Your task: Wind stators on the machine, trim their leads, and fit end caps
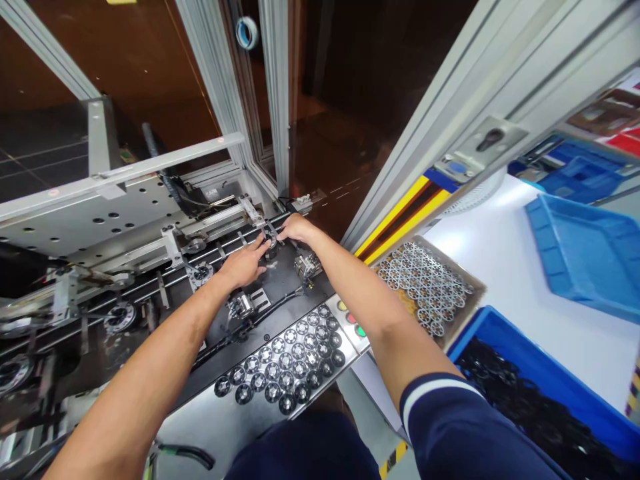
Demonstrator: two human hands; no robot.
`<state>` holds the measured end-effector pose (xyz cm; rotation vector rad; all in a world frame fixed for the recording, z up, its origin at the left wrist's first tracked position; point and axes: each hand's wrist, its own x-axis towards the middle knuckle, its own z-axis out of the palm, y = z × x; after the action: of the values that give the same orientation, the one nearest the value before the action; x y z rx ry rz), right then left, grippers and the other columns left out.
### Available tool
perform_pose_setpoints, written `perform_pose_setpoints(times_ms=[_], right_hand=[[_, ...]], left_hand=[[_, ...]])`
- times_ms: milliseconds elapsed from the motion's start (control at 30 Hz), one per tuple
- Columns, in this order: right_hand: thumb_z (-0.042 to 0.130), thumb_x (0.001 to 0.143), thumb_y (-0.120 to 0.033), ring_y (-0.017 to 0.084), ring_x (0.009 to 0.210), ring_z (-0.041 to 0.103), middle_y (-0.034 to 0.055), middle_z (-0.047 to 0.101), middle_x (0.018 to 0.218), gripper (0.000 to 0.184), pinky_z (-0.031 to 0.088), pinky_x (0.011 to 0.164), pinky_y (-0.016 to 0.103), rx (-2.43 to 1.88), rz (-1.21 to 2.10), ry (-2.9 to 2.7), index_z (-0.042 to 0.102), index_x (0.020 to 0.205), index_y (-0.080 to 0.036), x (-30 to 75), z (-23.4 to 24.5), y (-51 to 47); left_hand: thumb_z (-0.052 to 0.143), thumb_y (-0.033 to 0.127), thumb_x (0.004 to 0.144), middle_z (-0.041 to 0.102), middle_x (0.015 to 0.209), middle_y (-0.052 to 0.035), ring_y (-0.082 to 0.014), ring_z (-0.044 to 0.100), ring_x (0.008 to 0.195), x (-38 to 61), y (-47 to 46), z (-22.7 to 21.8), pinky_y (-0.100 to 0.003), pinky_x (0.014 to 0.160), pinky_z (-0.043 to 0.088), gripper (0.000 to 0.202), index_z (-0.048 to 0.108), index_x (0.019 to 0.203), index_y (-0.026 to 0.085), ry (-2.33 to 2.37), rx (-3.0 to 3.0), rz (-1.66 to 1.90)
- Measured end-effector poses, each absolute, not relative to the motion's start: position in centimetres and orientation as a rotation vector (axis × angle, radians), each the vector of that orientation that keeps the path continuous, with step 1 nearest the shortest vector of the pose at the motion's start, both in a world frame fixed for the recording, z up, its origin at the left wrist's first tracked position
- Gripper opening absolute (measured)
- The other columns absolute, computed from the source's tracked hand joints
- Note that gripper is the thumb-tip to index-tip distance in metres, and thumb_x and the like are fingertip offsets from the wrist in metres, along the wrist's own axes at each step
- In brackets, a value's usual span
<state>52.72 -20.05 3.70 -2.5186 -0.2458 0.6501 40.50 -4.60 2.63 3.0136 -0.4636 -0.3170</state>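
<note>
A round black and silver part (271,244) sits in a fixture at the far end of the machine's track. My left hand (243,265) reaches it from the left, fingers stretched and apart, with fingertips touching its near side. On the right side of the same part is my right hand (299,229), its fingers curled down; what they pinch, if anything, is hidden. Similar round parts sit along the track, such as one wheel-like part (120,317) and another (203,273) nearer my left forearm.
Rows of round black parts (299,350) stand on the machine's front ledge beside coloured push buttons (351,319). To the right are a cardboard box (473,303) of silver rings, a blue bin (505,327) of black parts and a blue tray (575,267). Green-black pliers (187,453) lie at front.
</note>
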Motion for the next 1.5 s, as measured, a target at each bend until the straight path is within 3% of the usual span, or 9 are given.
perform_pose_setpoints(times_ms=[967, 1500], right_hand=[[0.06, 0.094, -0.035, 0.021, 0.099, 0.064, 0.0073, 0.063, 0.115, 0.031, 0.057, 0.083, 0.039, -2.443, 0.835, -0.234, 0.06, 0.117, -0.014, 52.8, 3.5, -20.2], [0.06, 0.093, -0.035, 0.022, 0.102, 0.063, 0.0079, 0.062, 0.118, 0.032, 0.056, 0.086, 0.041, -2.537, 0.689, -0.325, 0.059, 0.118, -0.015, 52.3, 5.3, -19.0]], left_hand=[[0.06, 0.026, 0.086, 0.023, 0.162, -0.0133, -0.027, 0.044, 0.138, 40.4, -4.8, 2.6, -0.035, 0.112, 0.041, 0.071, 0.031, 0.151, 0.018, -0.435, 3.012, -0.317], [0.055, 0.026, 0.088, 0.011, 0.165, -0.0088, -0.0274, 0.046, 0.137, 40.2, -5.1, 2.8, -0.035, 0.105, 0.047, 0.074, 0.022, 0.154, 0.02, -0.385, 3.039, -0.403]])
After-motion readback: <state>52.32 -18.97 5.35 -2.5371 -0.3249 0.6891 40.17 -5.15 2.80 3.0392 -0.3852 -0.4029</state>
